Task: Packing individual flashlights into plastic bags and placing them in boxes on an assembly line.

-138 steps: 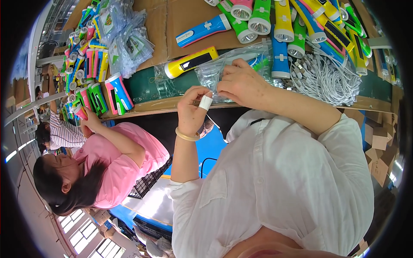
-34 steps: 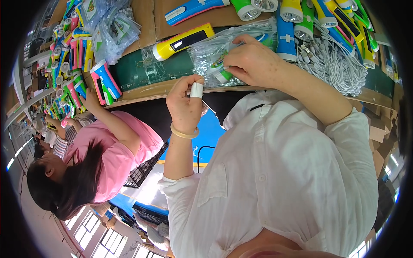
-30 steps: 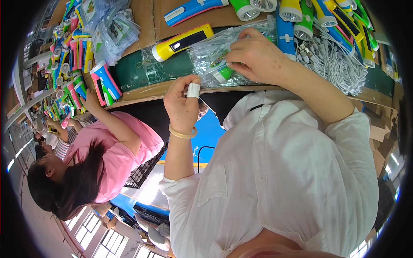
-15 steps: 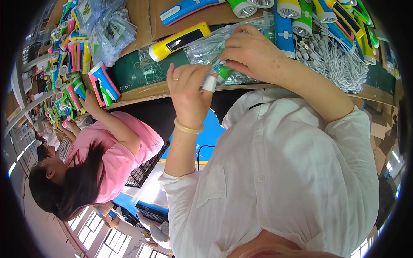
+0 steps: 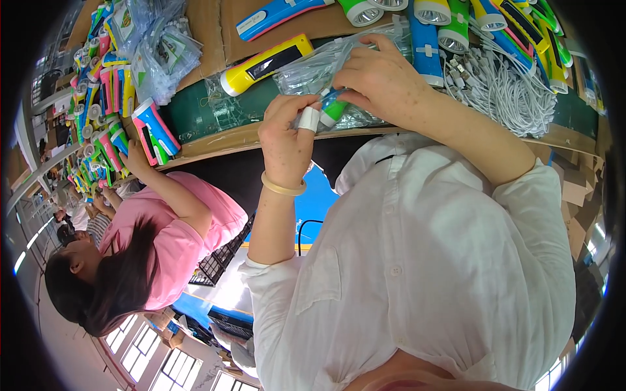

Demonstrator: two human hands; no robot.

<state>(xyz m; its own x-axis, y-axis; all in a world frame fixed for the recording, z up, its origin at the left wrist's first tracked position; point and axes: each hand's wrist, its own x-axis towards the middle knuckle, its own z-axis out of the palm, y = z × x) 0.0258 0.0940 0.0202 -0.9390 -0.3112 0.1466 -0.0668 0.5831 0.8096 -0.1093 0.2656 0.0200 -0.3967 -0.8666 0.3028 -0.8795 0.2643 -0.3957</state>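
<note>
Both my hands are at the near edge of the bench, around a clear plastic bag with green and blue printing. Thumb and fingers of my left hand are pinched at the bag's printed end; a white wrap covers one finger. My right hand bends over the bag from the right, its fingertips closed on the same end. More clear bags lie flat beneath and beyond my hands. Just beyond my left hand lies a yellow flashlight with a dark panel on its side.
A bundle of white cables lies to the right, below several flashlights. A blue and pink flashlight lies farther back. At left are a heap of clear bags, piled flashlights and a co-worker in a pink shirt.
My left hand has turned and its fingers have folded in on the bag's printed end. My right hand has stayed nearly in place. The co-worker has barely moved.
</note>
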